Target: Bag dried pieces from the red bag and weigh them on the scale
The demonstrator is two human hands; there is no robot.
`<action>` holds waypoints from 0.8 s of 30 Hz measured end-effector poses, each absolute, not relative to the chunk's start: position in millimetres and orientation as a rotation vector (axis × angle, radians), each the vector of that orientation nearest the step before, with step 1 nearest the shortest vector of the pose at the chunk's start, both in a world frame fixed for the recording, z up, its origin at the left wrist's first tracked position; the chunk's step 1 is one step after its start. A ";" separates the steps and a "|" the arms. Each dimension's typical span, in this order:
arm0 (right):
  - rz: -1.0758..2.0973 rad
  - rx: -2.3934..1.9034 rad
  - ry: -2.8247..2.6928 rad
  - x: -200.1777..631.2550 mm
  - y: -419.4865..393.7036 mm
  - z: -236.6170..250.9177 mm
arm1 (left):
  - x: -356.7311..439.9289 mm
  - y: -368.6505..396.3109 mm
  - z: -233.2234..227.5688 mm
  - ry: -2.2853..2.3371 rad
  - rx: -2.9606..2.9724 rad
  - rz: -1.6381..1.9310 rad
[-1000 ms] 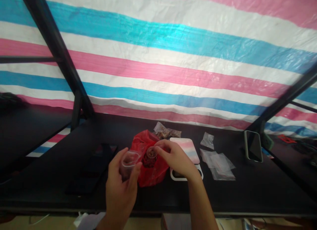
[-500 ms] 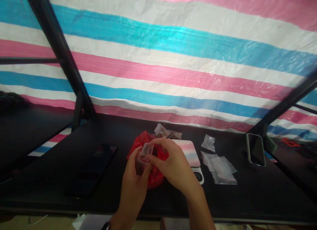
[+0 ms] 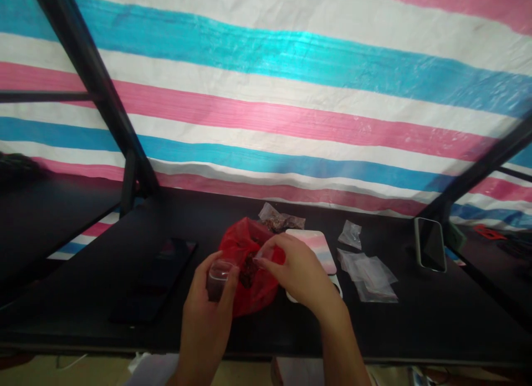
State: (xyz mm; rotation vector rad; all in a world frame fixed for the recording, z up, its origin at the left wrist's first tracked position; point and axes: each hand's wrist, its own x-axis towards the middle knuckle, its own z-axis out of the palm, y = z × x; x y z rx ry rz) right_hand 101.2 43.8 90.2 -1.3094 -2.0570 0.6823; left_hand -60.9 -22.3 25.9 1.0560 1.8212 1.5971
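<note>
The left hand [image 3: 208,314] pinches a light, flimsy clear pouch [image 3: 219,275] by its rim, while the right hand [image 3: 301,272] closes its grip on a small scoop [image 3: 266,255] over a soft red bag [image 3: 249,267].

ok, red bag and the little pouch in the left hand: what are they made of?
Crumpled red bag: looks like thin plastic film, glossy and translucent, with creases catching light. Small clear pouch in the left hand: probably transparent plastic film, since dark contents show through; the finish is too blurred to judge.

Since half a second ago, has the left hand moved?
Yes. The left hand, holding a small clear bag, has drawn left, off the red bag.
</note>
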 end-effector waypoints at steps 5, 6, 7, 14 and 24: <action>0.503 -1.509 -2.164 82.9 56.8 70.1 | -66.1 -23.3 28.5 1.915 1.025 1.488; 0.451 -1.528 -2.171 78.0 59.5 66.6 | -67.1 -22.2 28.6 1.925 1.027 1.469; 0.408 -1.542 -2.168 73.5 62.0 63.4 | -68.1 -20.9 28.4 1.936 1.029 1.456; 0.415 -1.602 -2.110 56.8 68.1 54.3 | -72.4 -12.5 27.5 1.957 1.033 1.472; 0.812 -1.434 -2.130 68.7 54.5 68.3 | -74.9 -9.9 30.2 1.788 0.835 1.560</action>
